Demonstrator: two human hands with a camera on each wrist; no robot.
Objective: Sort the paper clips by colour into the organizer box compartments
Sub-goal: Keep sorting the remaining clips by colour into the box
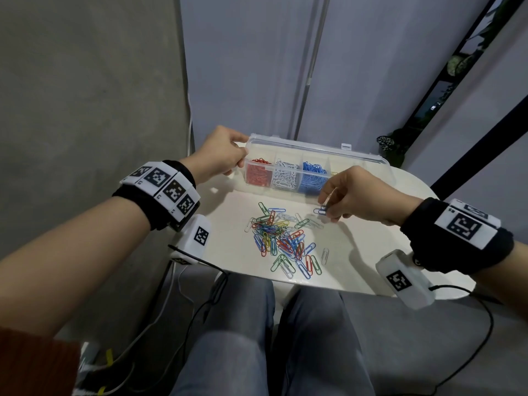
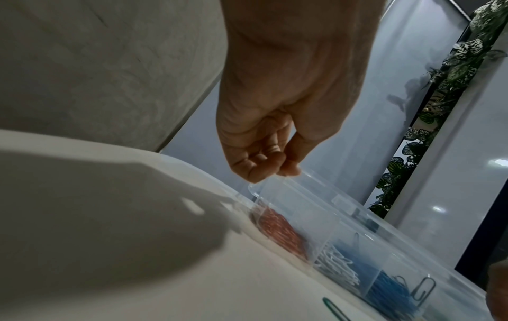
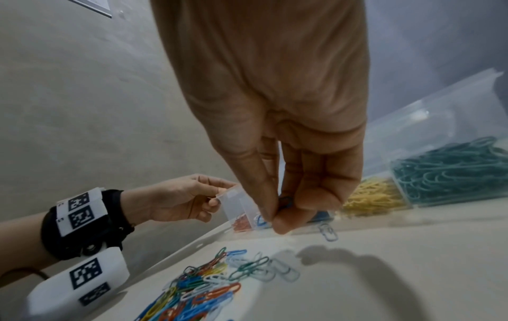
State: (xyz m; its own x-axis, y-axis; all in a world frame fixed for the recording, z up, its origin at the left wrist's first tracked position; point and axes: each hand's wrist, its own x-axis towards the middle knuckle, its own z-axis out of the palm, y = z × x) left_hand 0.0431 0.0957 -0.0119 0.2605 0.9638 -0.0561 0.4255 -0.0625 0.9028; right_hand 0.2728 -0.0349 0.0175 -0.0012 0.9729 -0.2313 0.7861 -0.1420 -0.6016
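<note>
A clear organizer box [image 1: 355, 159] with its lid folded back stands at the back of the white table [image 1: 368, 252]. Its compartments hold red clips [image 1: 257, 175], white clips [image 1: 285, 179] and blue clips [image 1: 313, 174]; the right wrist view also shows yellow clips [image 3: 371, 196] and green clips [image 3: 450, 169]. My left hand [image 1: 243, 152] grips the box's left end [image 2: 274, 186]. My right hand [image 1: 328, 210] hovers just in front of the box and pinches a blue paper clip [image 3: 259, 220] between thumb and fingers. A mixed pile of coloured clips [image 1: 280, 238] lies mid-table.
A lone pale clip [image 1: 325, 256] lies right of the pile, and a blue one [image 3: 328, 232] lies on the table by the box. My knees [image 1: 243, 324] sit under the front edge with cables [image 1: 200, 304] beside them. A leafy plant [image 1: 391, 144] stands behind the box's right end.
</note>
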